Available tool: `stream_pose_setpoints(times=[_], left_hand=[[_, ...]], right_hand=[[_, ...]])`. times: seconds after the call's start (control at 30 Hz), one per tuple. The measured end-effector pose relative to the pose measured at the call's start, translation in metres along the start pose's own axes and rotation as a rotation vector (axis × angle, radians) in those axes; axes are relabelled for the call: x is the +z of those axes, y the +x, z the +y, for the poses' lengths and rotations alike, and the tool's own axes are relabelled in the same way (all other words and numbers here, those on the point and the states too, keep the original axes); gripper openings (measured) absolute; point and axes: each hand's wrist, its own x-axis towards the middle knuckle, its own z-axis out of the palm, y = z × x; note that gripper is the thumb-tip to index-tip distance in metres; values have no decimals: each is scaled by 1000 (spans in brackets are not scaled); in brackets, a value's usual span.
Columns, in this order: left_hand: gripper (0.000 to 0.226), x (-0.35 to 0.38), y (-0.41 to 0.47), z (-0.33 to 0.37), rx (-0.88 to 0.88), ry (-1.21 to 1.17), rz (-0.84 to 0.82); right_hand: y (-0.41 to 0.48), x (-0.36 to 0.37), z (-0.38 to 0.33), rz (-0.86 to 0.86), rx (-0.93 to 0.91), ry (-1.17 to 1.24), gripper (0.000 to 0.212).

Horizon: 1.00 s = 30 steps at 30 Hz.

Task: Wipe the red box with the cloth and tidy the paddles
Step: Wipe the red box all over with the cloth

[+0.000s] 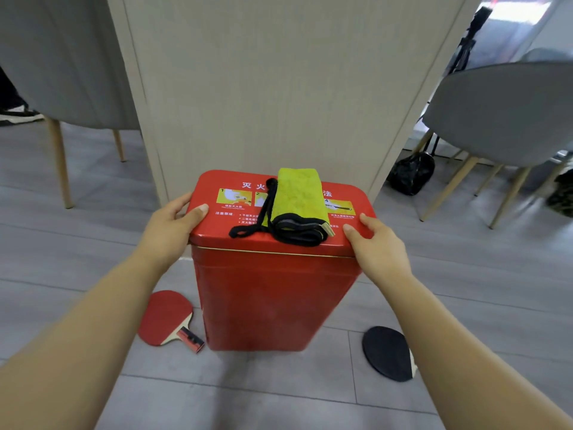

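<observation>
Box [276, 299]: red metal, upright on floor, long axis vertical; lid edges gripped by left hand [173, 225] and right hand [376, 243], thumbs on top, fingers curled at sides. Lid print: white "灭火…法", panels 1, 2, 4. Cloth [297, 193]: yellow-green, between thumbs. Red paddle [164, 318] below left fingers; black paddle [386, 352] below right.

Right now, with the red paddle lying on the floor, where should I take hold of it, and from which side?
Take the red paddle by its handle, coming from above on the near side with the left hand. The blade lies flat on the floor, so it offers little edge; the handle looks thicker and points toward you, just beside the red box.
</observation>
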Motion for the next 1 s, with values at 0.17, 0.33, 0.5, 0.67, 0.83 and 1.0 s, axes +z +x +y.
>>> stream_pose_setpoints(times=[0.17,0.33,0.5,0.67,0.83,1.0], left_hand=[[22,-1,-2,0,48,64,7],[16,3,-6,3,36,108,82],[17,12,-9,2,47,107,160],[16,16,-10,-3,16,48,216],[16,16,-11,-6,39,21,227],[15,13,-7,-8,66,66,212]], right_hand=[[4,-3,-26,138,-177,-188,45],[22,-6,-67,-22,-184,-94,41],[38,3,-82,-291,-139,-12,47],[43,11,-80,-420,-170,202,26],[41,22,-65,-489,-159,424,37],[29,17,-48,-407,-248,618,37]])
